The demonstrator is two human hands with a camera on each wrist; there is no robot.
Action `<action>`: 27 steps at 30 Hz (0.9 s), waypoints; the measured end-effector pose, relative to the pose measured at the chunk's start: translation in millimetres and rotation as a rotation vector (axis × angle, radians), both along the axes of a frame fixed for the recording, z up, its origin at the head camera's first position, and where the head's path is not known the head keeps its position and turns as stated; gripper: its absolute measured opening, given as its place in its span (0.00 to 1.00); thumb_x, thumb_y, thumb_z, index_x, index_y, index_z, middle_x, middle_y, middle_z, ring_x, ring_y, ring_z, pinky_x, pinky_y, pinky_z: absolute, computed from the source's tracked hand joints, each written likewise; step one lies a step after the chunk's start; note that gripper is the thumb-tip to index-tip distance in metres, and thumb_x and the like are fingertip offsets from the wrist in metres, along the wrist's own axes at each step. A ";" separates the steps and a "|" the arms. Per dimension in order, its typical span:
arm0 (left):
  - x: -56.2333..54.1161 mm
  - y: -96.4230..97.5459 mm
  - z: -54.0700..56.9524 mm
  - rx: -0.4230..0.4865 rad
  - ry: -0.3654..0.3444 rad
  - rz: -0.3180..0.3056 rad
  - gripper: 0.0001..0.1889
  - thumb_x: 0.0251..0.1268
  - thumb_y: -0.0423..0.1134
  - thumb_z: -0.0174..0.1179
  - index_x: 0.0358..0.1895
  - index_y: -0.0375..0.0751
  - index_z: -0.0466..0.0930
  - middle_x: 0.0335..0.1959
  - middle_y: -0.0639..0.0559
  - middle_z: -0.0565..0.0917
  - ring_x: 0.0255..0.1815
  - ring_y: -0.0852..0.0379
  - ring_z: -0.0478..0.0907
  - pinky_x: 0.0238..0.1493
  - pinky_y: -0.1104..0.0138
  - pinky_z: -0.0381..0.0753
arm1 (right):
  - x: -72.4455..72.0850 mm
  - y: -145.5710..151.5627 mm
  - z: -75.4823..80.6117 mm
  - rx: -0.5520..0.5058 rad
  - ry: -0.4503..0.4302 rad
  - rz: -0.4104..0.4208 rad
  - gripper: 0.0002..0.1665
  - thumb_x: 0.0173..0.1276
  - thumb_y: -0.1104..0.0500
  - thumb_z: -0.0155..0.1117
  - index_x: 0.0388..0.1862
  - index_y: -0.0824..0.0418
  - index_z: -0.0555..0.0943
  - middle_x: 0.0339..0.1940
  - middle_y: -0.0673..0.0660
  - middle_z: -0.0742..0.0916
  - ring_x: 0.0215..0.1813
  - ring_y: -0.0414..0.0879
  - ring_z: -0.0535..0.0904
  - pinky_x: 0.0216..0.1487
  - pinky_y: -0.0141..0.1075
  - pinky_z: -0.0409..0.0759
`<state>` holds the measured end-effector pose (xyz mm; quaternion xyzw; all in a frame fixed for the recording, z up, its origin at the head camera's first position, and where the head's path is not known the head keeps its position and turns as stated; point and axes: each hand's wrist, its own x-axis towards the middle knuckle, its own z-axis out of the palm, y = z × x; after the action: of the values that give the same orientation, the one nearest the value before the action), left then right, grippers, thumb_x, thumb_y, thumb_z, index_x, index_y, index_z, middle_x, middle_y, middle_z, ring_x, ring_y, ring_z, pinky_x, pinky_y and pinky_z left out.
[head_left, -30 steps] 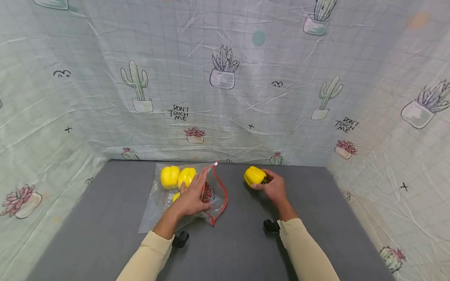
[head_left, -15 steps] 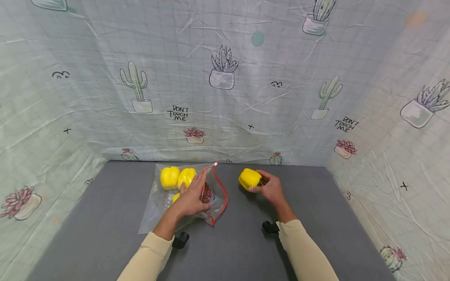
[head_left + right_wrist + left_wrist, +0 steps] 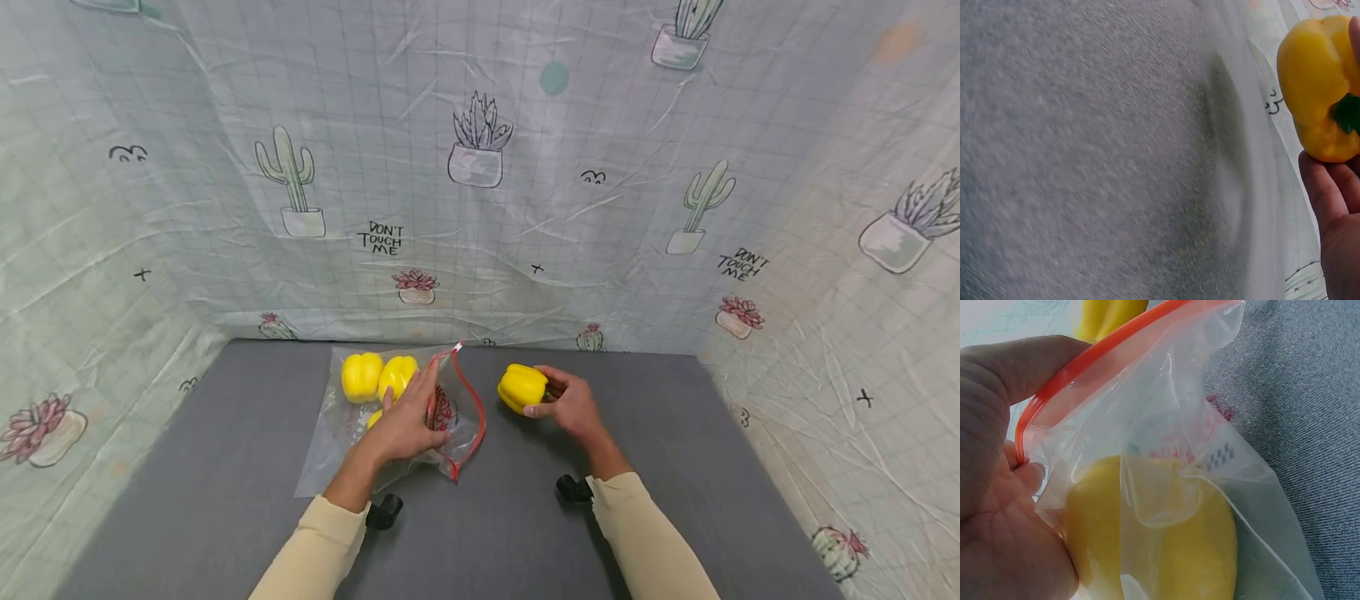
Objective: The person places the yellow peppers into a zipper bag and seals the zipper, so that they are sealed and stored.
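In the head view my left hand (image 3: 405,425) lies over a clear zip bag (image 3: 318,467) with a red-edged mouth facing right. From the left wrist view, my thumb (image 3: 1035,359) and fingers hold the raised red rim (image 3: 1110,347); the thumb's tip is hidden behind it. Yellow bell peppers (image 3: 362,377) show inside the bag, one partly covered by the hand. My right hand (image 3: 573,408) grips another yellow bell pepper (image 3: 522,387) at its stem end, to the right of the bag. Its green stem (image 3: 1347,114) faces the palm in the right wrist view.
The grey tabletop (image 3: 480,542) runs back to a hanging cloth (image 3: 525,225) printed with cactus drawings, which also encloses both sides. Black wrist mounts (image 3: 573,489) sit at the sleeve cuffs.
My right hand has carried its bell pepper leftward and slightly nearer me, closer to the bag's mouth. The left hand and the bag look nearly unchanged.
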<state>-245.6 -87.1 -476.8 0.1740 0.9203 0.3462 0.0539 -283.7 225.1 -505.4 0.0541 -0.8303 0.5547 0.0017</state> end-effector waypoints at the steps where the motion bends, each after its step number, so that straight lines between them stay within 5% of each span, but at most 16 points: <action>1: -0.1 0.0 0.3 0.004 0.002 0.001 0.63 0.57 0.40 0.75 0.87 0.45 0.34 0.88 0.43 0.47 0.89 0.39 0.44 0.77 0.25 0.30 | 0.9 -1.3 0.4 -0.003 0.002 0.009 0.45 0.55 0.64 0.84 0.72 0.63 0.77 0.72 0.66 0.82 0.71 0.63 0.81 0.73 0.56 0.76; 27: -1.0 0.5 -1.5 -0.027 0.008 0.003 0.65 0.55 0.40 0.77 0.87 0.47 0.34 0.89 0.47 0.46 0.89 0.39 0.45 0.77 0.24 0.31 | 10.0 -18.0 1.6 -0.005 0.040 0.191 0.45 0.52 0.66 0.84 0.70 0.66 0.78 0.70 0.67 0.83 0.69 0.64 0.82 0.69 0.55 0.80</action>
<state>-246.6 -86.6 -478.3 0.1733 0.9253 0.3333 0.0519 -273.7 207.1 -503.8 0.1442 -0.8199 0.5530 -0.0343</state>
